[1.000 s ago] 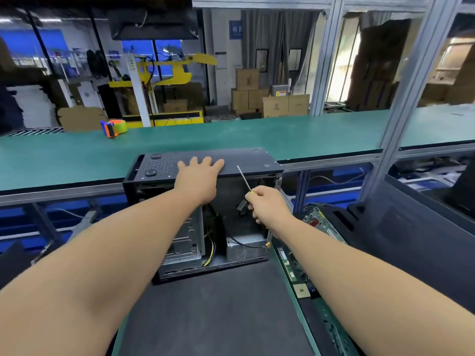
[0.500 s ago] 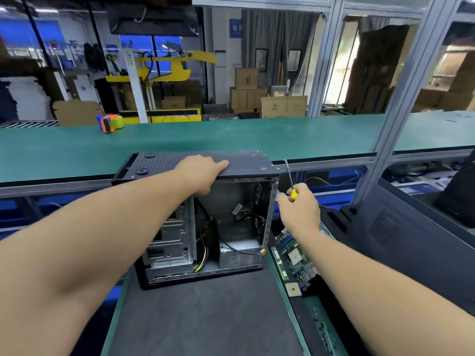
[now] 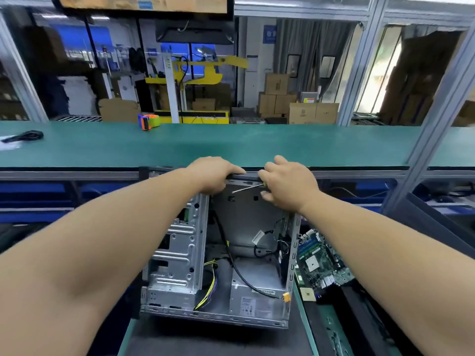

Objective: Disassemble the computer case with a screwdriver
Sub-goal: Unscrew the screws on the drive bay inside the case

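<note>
Steel computer case [image 3: 218, 265] needs steadying: left hand [image 3: 213, 176] grips its top edge, right hand [image 3: 288, 186] fingers hold the screwdriver [image 3: 246, 188], best kept clear of cables.

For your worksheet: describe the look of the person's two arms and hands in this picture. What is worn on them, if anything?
Both arms are bare from the frame's lower edge to the fingertips: no sleeve shows on either forearm. The left hand and the right hand wear no gloves. No watch, wrist strap, bracelet or ring is visible, and no markings or cables are attached to them.
</note>
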